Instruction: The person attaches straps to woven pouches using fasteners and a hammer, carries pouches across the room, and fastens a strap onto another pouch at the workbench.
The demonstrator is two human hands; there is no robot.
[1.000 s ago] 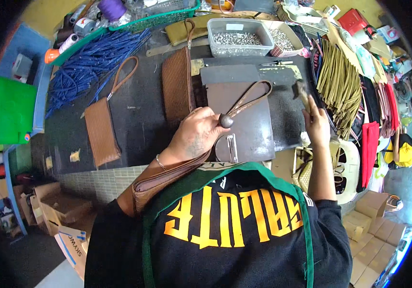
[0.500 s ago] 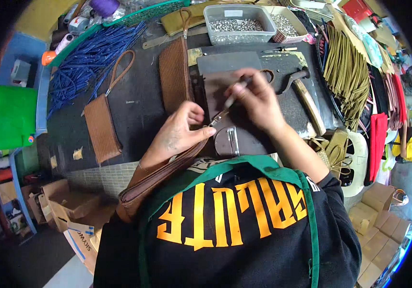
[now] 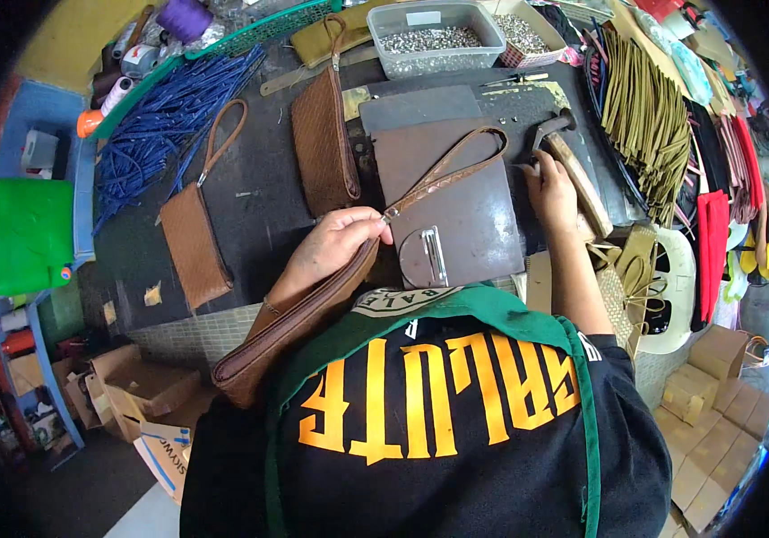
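My left hand (image 3: 335,247) pinches a brown woven wristlet pouch (image 3: 288,323) at its strap end, beside a small metal ring. The pouch's body slants down along my left forearm, and its wrist strap (image 3: 443,170) loops out over a dark flat board (image 3: 483,224). My right hand (image 3: 553,193) is at the right of the board, fingers curled, right beside a hammer (image 3: 579,184) with a wooden handle. A dark bit shows by its fingertips, but what the hand holds is hidden. On the board's near part lies a rounded dark piece with a metal bar (image 3: 436,255).
Two similar brown pouches (image 3: 196,247) (image 3: 324,143) lie to the left. Behind stand a clear tub of metal pieces (image 3: 438,63) and a smaller box (image 3: 523,56). Blue strips (image 3: 165,125) are heaped at left, olive strips (image 3: 644,125) at right. A slim pointed tool (image 3: 516,80) lies behind the board.
My right hand has moved right, from the pouch's ring to beside the hammer; the slim tool it held is no longer visible in it. The strap now lies stretched over the board.
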